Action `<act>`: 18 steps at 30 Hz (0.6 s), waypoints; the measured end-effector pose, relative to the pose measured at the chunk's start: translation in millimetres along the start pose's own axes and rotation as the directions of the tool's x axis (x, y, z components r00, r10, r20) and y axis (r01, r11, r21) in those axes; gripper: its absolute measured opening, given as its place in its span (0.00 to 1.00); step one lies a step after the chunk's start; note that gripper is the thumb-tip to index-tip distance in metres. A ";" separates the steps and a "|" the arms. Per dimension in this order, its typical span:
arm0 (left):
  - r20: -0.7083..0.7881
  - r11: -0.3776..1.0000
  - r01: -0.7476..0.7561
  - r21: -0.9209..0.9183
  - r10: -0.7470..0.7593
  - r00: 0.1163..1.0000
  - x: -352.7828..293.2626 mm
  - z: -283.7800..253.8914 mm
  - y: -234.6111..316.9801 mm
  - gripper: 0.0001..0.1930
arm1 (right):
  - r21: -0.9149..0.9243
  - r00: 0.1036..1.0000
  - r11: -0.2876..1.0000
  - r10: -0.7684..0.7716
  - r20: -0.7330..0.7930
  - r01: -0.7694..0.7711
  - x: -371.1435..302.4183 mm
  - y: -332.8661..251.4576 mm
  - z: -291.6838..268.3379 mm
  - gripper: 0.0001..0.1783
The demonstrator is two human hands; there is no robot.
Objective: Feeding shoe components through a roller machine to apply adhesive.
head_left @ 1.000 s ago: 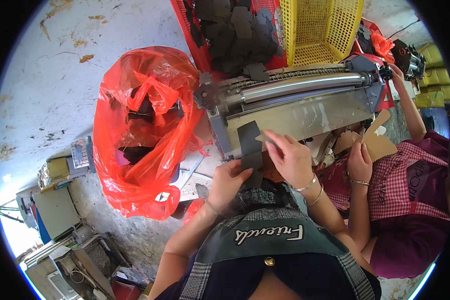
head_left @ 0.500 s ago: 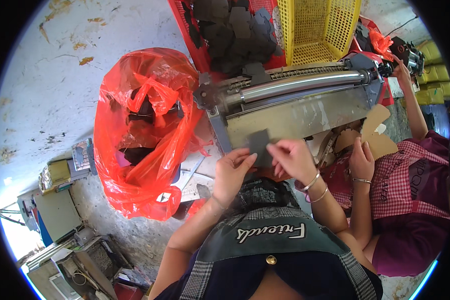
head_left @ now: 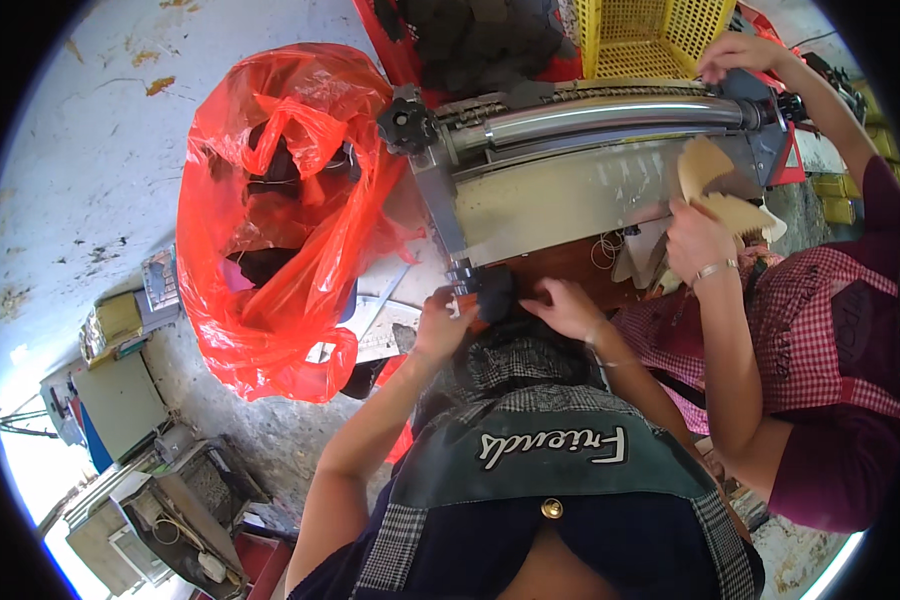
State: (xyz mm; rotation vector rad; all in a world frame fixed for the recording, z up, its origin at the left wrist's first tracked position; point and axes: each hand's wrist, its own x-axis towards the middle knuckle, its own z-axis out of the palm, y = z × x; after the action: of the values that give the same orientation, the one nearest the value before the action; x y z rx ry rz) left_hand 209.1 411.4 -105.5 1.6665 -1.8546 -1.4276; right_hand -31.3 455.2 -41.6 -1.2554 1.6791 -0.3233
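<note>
My left hand [head_left: 444, 326] is low in front of the machine, thumb and fingertips closed at the left edge of a small dark grey flat piece [head_left: 496, 294]. Just right of that piece, my right hand [head_left: 567, 309] has its thumb and forefinger apart, holding nothing I can see. The roller machine [head_left: 570, 190] has a shiny metal roller [head_left: 610, 120] across its far side and a sloping metal plate on the near side. A black knob [head_left: 408, 126] is at its left end, and a smaller black knob [head_left: 460, 276] stands beside my left fingers.
A co-worker on the right grips tan cut pieces [head_left: 718, 185] in one hand [head_left: 698, 240]; the other hand [head_left: 745, 54] reaches over the machine's right end. A red plastic bag [head_left: 280, 340] of dark pieces is on the left. Behind are a red crate [head_left: 555, 68] and yellow basket [head_left: 630, 25].
Both my hands have come down toward me with the dark piece, and my right fingers have left it. The co-worker's tan pieces moved left; the co-worker's other hand moved onto the machine's end.
</note>
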 end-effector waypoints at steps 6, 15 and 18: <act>0.442 0.936 0.346 -0.072 -0.281 0.852 11.3 20.2 31.5 0.31 | 0.106 0.932 0.993 -0.007 -0.363 0.049 27.5 20.9 61.9 0.22; 0.289 0.951 0.074 0.299 -0.164 0.943 -18.0 -6.8 70.4 0.44 | 0.622 0.986 0.766 -0.093 -0.140 0.161 -20.1 6.3 6.7 0.16; 0.387 0.980 -0.141 0.143 0.076 0.919 -33.5 -44.4 112.7 0.47 | 0.798 0.977 0.584 -0.213 -0.026 0.148 -43.5 -27.3 -28.8 0.18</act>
State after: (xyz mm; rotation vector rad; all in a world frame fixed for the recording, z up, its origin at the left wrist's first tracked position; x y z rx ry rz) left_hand 183.9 402.9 17.3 1.3989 -2.2941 -1.6820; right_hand -39.1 470.9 14.6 -0.7128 1.0907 -1.0266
